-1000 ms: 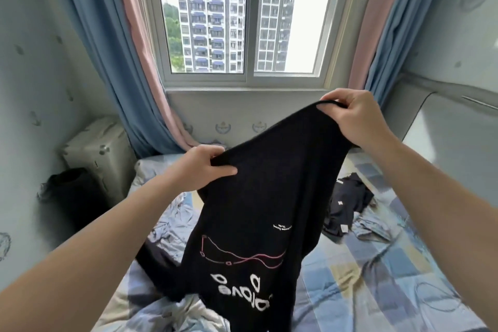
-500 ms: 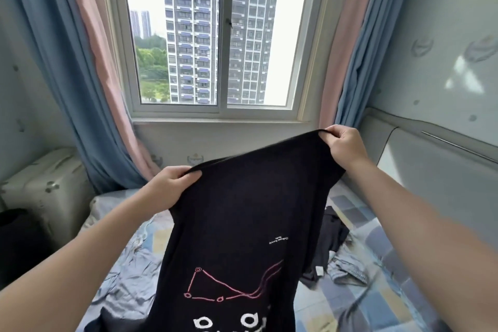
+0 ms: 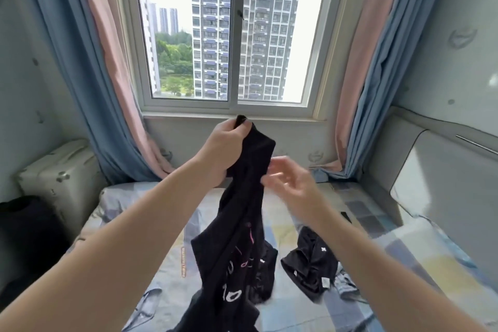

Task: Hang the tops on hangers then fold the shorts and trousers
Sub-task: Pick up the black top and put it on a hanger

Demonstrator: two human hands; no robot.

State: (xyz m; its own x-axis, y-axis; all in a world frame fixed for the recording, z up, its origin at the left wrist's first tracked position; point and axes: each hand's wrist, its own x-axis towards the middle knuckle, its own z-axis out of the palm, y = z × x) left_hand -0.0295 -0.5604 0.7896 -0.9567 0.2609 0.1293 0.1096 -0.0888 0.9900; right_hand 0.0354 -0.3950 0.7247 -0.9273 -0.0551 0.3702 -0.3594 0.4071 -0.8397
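1. The bed (image 3: 420, 259) is the biggest thing here. It has a checked sheet, and the clothes lie on it.
2. The top (image 3: 239, 226) is black with pink and white print. It is up in the air over the bed, out in front of the window. It hangs down in one long, bunched strip, and its low end goes out of view near the sheet.
3. It looks soft, floppy and light. It will sag and twist, so I think one hand can hold it up, but it takes two hands to spread it flat.
4. A good place to hold it is likely the neck or the shoulders, since a hanger has to go in there. I see no hanger in view.
5. A dark pile (image 3: 310, 269) of clothes lies on the bed, just right of the hanging top. It is crumpled, so I cannot tell what it is.
6. The left hand (image 3: 223, 153) is wrapped tight round the top end of the top. A bit of cloth pokes out above its fingers.
7. The right hand (image 3: 293, 186) is blurry. Its fingers look loose and apart, right beside the cloth. I cannot tell if they touch it.
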